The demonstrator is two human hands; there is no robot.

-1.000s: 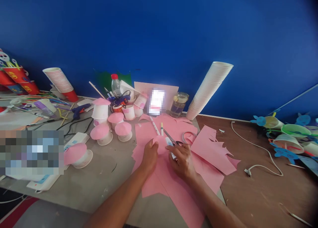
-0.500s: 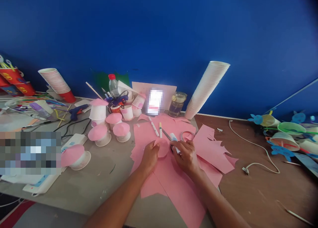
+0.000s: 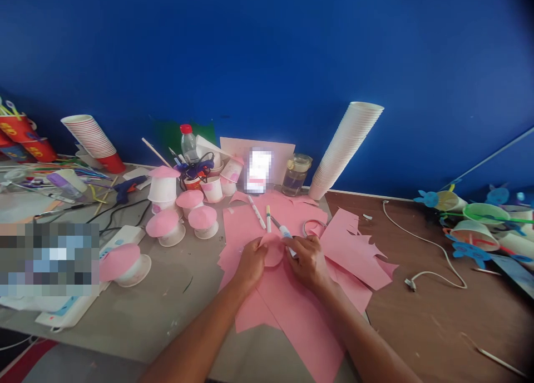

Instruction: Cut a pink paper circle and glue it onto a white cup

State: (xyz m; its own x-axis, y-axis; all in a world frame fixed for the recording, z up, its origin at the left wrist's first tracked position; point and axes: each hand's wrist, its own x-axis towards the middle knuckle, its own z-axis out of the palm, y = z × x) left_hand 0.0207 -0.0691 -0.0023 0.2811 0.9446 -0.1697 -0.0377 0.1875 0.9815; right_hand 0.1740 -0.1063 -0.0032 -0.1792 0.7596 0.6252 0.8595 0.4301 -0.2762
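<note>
My left hand (image 3: 251, 262) pinches the left edge of a round pink paper piece (image 3: 273, 252) above pink paper sheets (image 3: 292, 311). My right hand (image 3: 307, 259) is closed at the disc's right edge; whether it grips the disc is hard to tell. A white and blue tube (image 3: 287, 235) shows just beyond its fingers, partly hidden by them. Two markers, one white (image 3: 256, 212) and one with a pale yellow end (image 3: 268, 219), lie behind the disc. Scissors, seen in part, lie right of them with a handle loop (image 3: 314, 227) showing.
Several white cups with pink paper tops (image 3: 162, 224) stand at the left. Behind are a lit phone (image 3: 258, 170), a glass jar (image 3: 296, 174) and a tall leaning cup stack (image 3: 346, 149). A white cable (image 3: 429, 244) and animal-shaped cup crafts (image 3: 475, 235) lie to the right.
The view has shifted slightly. My right hand has moved a little against the disc's edge, and more of the tube shows past its fingers. My left hand keeps its pinch.
</note>
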